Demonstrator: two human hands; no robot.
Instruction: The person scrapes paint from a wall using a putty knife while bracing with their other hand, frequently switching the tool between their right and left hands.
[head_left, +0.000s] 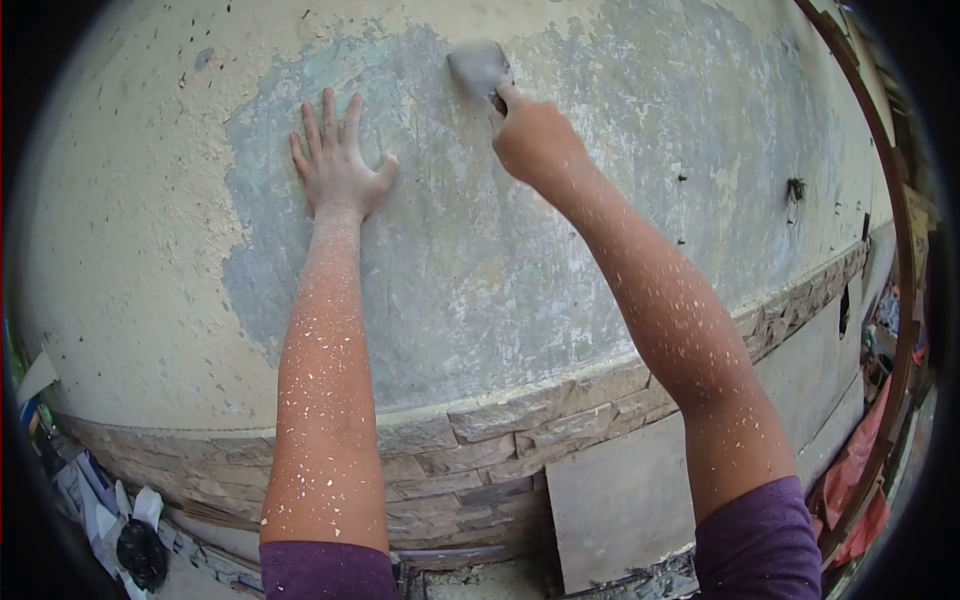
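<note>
A scraper [480, 68] with a broad, slightly blurred blade lies against the upper part of the wall [450, 270]. My right hand [537, 138] is closed round its handle, just below and right of the blade. To the left, my left hand [338, 165] rests on the wall with its fingers spread and nothing in it; pale dust covers it. Around both hands the wall is bare, patchy grey, bordered by cream paint [150, 250] that looks rough and flaking. Pale flakes dot both forearms.
Stone-like bricks [520, 410] run along the wall's lower part. A flat panel [625, 505] leans below them. Bags and clutter [142, 550] lie at the lower left. A dark curved bar [905, 300] and red sheeting [862, 480] stand at the right.
</note>
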